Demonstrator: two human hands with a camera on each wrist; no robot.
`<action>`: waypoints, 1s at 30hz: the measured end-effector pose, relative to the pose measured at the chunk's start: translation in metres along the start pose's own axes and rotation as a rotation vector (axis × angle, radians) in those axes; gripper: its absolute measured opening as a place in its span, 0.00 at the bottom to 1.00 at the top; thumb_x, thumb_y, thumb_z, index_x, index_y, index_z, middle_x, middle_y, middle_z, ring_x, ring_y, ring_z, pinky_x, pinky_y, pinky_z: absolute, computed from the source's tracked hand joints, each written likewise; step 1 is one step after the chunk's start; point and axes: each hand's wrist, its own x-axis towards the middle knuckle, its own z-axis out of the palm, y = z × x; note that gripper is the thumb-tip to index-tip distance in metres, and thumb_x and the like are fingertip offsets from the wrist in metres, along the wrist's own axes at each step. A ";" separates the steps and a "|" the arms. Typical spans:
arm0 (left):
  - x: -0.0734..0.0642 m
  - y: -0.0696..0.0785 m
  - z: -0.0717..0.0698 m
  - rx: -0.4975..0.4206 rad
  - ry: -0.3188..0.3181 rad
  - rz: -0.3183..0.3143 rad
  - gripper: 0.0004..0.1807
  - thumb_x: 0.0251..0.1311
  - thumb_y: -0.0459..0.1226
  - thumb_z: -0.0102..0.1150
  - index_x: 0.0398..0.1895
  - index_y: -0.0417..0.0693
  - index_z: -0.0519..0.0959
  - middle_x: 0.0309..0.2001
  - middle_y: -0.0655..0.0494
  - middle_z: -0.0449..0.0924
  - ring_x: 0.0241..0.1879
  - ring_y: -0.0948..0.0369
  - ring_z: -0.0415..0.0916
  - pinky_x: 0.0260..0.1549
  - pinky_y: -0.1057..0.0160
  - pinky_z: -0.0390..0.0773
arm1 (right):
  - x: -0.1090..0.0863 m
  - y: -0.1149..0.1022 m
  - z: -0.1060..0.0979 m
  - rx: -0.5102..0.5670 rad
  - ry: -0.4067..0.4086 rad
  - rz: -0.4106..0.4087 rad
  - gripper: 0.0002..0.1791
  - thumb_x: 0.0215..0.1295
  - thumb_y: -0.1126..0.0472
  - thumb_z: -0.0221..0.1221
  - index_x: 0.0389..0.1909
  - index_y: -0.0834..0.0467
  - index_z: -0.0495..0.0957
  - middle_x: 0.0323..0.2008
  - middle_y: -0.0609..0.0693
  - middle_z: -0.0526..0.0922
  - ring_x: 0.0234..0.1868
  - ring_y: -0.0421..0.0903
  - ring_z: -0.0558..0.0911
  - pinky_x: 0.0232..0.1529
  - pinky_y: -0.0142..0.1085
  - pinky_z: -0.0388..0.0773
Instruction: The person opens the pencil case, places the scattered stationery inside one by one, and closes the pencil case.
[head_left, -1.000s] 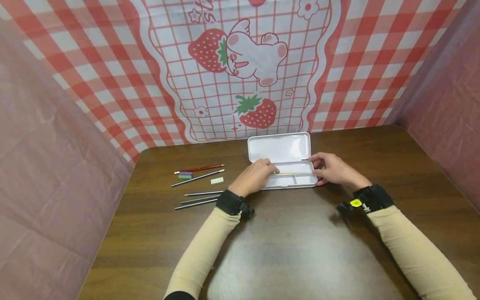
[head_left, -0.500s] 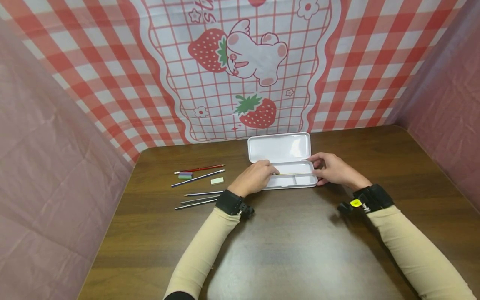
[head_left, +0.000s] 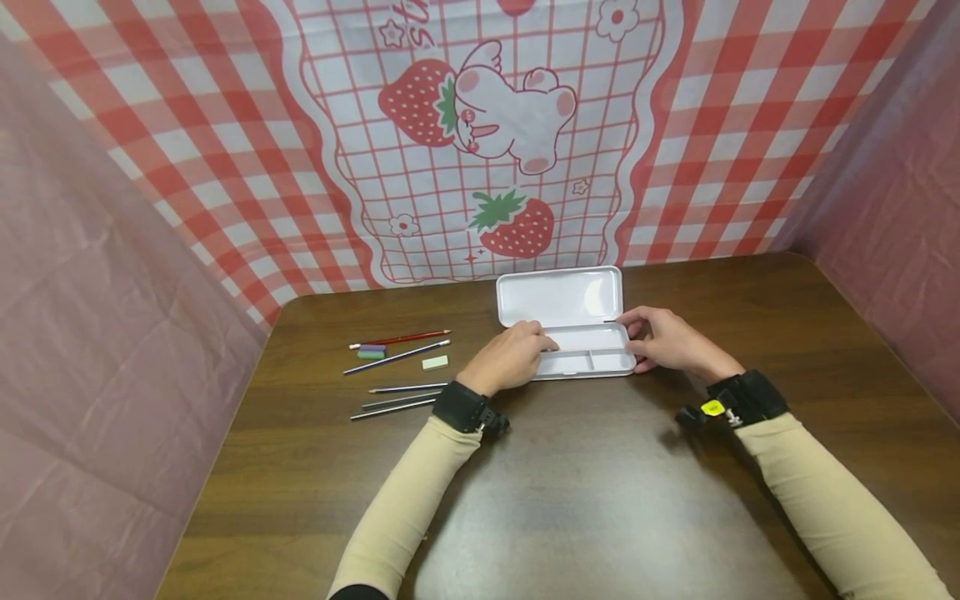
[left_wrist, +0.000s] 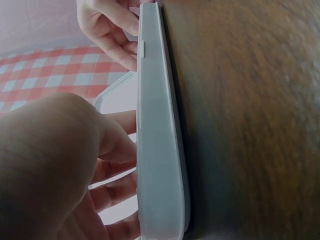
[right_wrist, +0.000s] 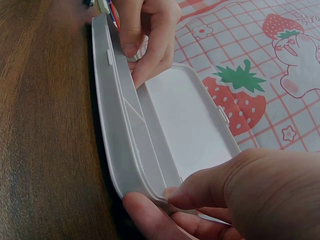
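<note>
An open white pencil case lies at the back of the table, its lid raised against the strawberry cloth. Over its left end, my left hand reaches in past the front wall. Its thumb and fingers point into the long rear compartment; the left wrist view hides the fingertips behind the wall, so any hold is hidden. My right hand grips the right end. In the right wrist view the right thumb lies on the rim, with fingers on the outside. A divider splits the front compartment.
Left of the case lie a red pencil, a blue pencil, a pale green eraser and a small purple-and-green piece. Several dark pencils lie nearer, partly behind the left wrist. Checked cloth hangs behind the table.
A thin yellow stick, seen along the case's middle a second ago, has sunk out of sight in the head view. Both hands stay almost in place.
</note>
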 end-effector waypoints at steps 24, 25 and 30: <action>0.016 -0.047 0.046 0.078 0.150 0.034 0.18 0.80 0.39 0.56 0.64 0.59 0.89 0.47 0.56 0.87 0.47 0.58 0.82 0.48 0.56 0.85 | 0.001 -0.001 0.001 -0.009 -0.001 -0.006 0.29 0.78 0.72 0.63 0.75 0.76 0.69 0.57 0.72 0.76 0.40 0.48 0.84 0.36 0.35 0.92; 0.014 -0.042 0.040 0.080 0.142 0.029 0.18 0.80 0.38 0.56 0.64 0.58 0.90 0.48 0.55 0.87 0.47 0.57 0.82 0.48 0.56 0.86 | 0.000 -0.001 0.001 -0.013 0.000 -0.004 0.29 0.78 0.72 0.63 0.76 0.76 0.69 0.57 0.71 0.76 0.40 0.48 0.84 0.36 0.35 0.92; 0.004 -0.018 0.003 0.096 0.143 0.042 0.18 0.80 0.35 0.55 0.61 0.53 0.91 0.48 0.52 0.88 0.47 0.56 0.83 0.47 0.50 0.87 | -0.001 -0.001 0.000 -0.016 0.004 0.002 0.30 0.78 0.72 0.63 0.76 0.75 0.69 0.57 0.72 0.76 0.40 0.48 0.84 0.36 0.35 0.92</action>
